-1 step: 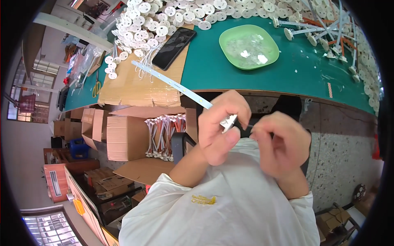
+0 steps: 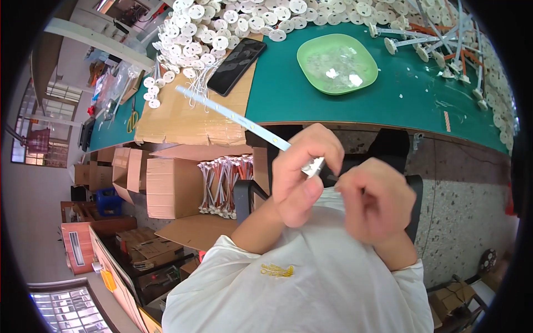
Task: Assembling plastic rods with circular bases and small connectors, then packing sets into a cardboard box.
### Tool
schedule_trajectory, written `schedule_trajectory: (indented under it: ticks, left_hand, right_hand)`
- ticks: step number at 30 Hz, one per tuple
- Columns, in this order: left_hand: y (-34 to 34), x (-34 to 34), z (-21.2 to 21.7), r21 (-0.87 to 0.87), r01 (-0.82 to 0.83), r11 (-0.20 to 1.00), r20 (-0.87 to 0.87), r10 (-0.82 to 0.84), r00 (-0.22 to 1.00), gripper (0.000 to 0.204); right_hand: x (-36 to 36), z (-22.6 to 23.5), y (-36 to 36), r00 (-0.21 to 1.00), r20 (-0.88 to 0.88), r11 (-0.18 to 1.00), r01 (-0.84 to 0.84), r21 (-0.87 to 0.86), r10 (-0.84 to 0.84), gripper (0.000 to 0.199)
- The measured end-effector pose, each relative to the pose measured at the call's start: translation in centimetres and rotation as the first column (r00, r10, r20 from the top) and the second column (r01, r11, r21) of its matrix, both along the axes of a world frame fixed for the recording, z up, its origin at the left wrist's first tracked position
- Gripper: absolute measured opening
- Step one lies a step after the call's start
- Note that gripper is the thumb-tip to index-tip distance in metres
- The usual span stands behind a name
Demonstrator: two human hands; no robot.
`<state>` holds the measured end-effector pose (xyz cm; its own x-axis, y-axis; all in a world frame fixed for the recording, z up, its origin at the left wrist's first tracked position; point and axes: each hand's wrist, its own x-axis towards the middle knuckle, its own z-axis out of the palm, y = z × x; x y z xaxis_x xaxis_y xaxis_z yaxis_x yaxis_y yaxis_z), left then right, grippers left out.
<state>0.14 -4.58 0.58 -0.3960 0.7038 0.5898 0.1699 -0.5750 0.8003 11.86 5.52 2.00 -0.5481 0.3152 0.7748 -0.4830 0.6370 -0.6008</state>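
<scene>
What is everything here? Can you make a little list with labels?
left hand: left hand grips the near end of a long thin white strip
right hand: right hand pinches at that same end
table: green table
dish: green dish with small clear bits
phone: black phone on cardboard sheet
parts: many white round parts

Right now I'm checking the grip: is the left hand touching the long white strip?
Touching. The head view shows the left hand with its fingers closed around the near end of the long white strip.
</scene>
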Motion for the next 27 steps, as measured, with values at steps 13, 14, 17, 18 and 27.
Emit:
schedule_trajectory:
  ticks: [13,14,17,18,27]
  left_hand:
    - [0.5,1.8,-0.3,0.144,-0.011,0.989,0.190,-0.017,0.982,0.034]
    - [0.5,1.8,-0.3,0.139,-0.025,0.990,0.180,-0.001,0.984,0.033]
    - [0.6,1.6,-0.8,0.145,-0.025,0.989,0.185,-0.003,0.983,0.033]
    - [0.7,1.5,-0.9,0.142,-0.021,0.990,0.186,-0.006,0.983,0.033]
    - [2.5,1.9,-2.2,0.217,-0.087,0.972,0.029,0.083,0.996,0.029]
  right_hand:
    - [-1.4,-2.6,-2.0,0.973,-0.198,0.990,0.132,0.057,-0.119,0.013]
    - [-1.5,-2.7,-2.0,0.973,-0.197,0.990,0.134,0.053,-0.121,0.013]
    - [-1.6,-2.8,-1.9,0.972,-0.210,0.991,0.123,0.056,-0.109,0.013]
    - [-1.6,-2.9,-1.9,0.974,-0.199,0.989,0.128,0.068,-0.112,0.013]
    - [-2.3,-3.4,-1.9,0.921,-0.238,0.922,0.350,0.165,-0.307,0.014]
